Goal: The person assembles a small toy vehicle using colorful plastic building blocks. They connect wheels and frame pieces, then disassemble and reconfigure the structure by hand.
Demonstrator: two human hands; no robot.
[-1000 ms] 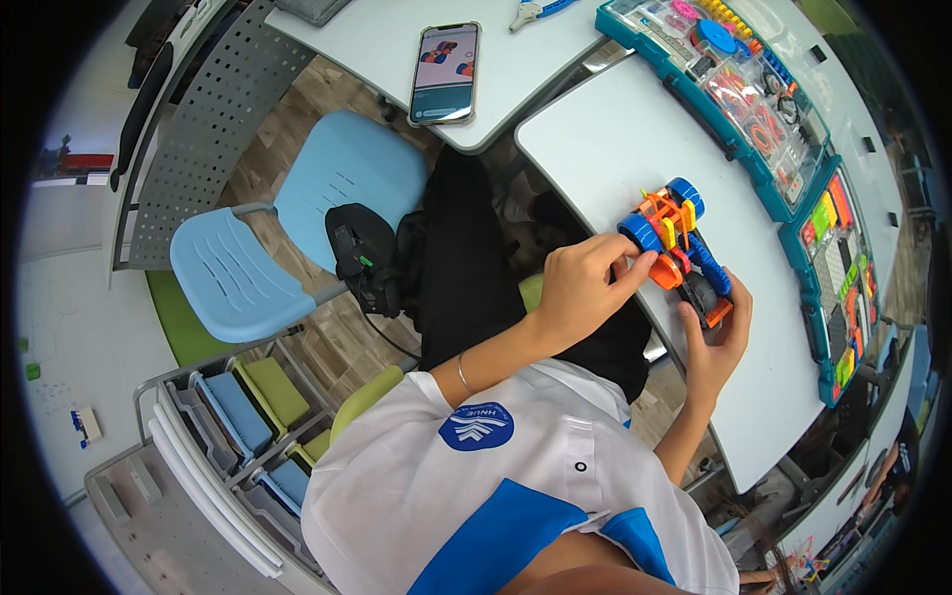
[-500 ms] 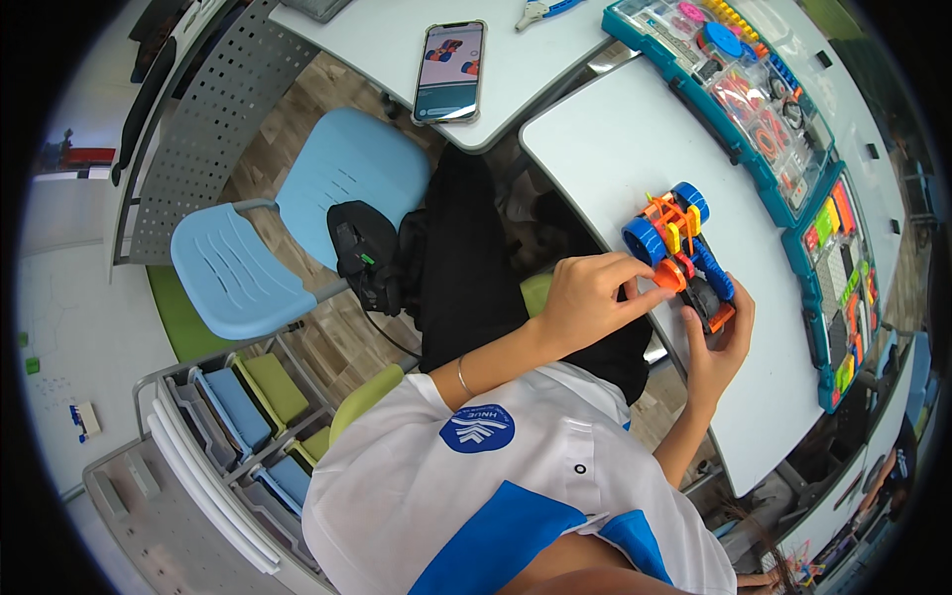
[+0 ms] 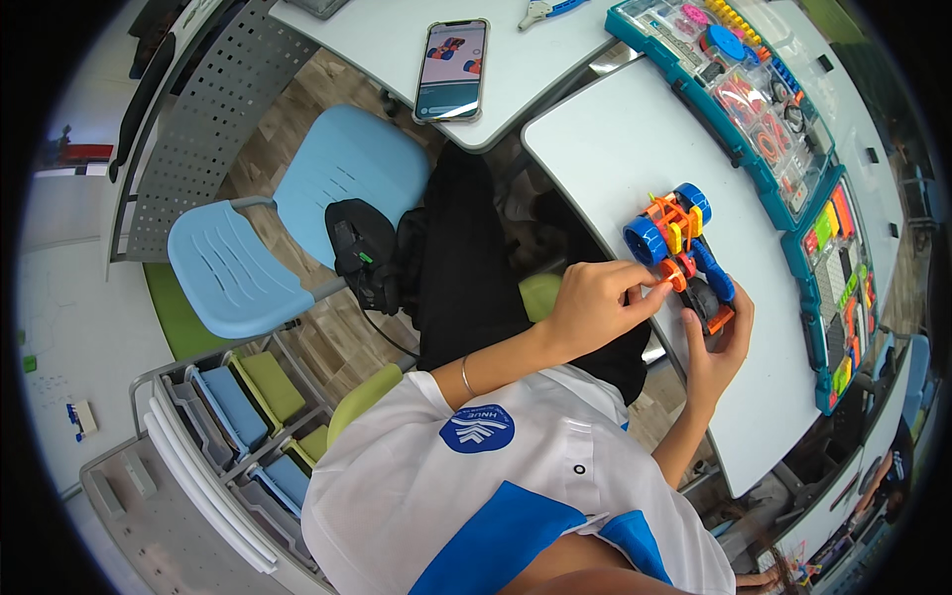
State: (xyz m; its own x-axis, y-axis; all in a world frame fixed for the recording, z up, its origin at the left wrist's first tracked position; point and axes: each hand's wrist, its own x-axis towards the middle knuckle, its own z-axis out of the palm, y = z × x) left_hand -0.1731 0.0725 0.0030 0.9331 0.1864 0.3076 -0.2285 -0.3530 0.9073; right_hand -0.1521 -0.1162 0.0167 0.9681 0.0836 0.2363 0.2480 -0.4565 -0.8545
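Observation:
A toy car built of orange, yellow, blue and black plastic pieces rests on the white table, its two blue wheels pointing away from me. My right hand grips its near end, fingers wrapped round the black and orange part. Thumb and fingertips of my left hand pinch a small round orange piece at the car's left side. A red part sits right beside that piece. Whether the orange piece is fixed to the car is hard to tell, as my fingertips cover some of it.
An open teal case of sorted colourful building parts lies along the table's far right. On the adjoining table are a phone showing a picture of a model and pliers. A blue chair stands left with a black bag.
The round orange piece has turned between my left fingertips and shows a different face. My left hand has shifted very slightly; my right hand keeps its hold on the toy car.

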